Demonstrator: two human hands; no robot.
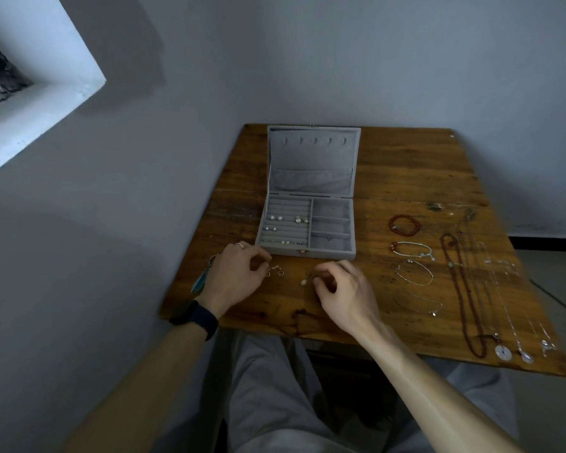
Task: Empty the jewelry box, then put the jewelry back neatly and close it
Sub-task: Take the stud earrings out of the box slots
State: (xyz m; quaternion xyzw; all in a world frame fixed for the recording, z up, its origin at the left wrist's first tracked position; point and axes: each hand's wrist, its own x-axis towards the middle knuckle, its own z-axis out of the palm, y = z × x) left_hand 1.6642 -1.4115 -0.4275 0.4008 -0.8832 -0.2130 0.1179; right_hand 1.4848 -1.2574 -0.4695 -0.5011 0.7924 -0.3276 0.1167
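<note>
Jewelry box (281,250) lid open. Left hand (236,273) pinches a small earring (277,272); right hand (343,289) pinches a pearl drop earring (304,282).

We see a worn wooden table (406,178) set against a grey wall (307,60). Up and left of the table is a white window recess (46,93). Below the table's near edge are grey trousers (268,387). To its right lies pale floor (553,289) under a dark baseboard (549,242).
</note>
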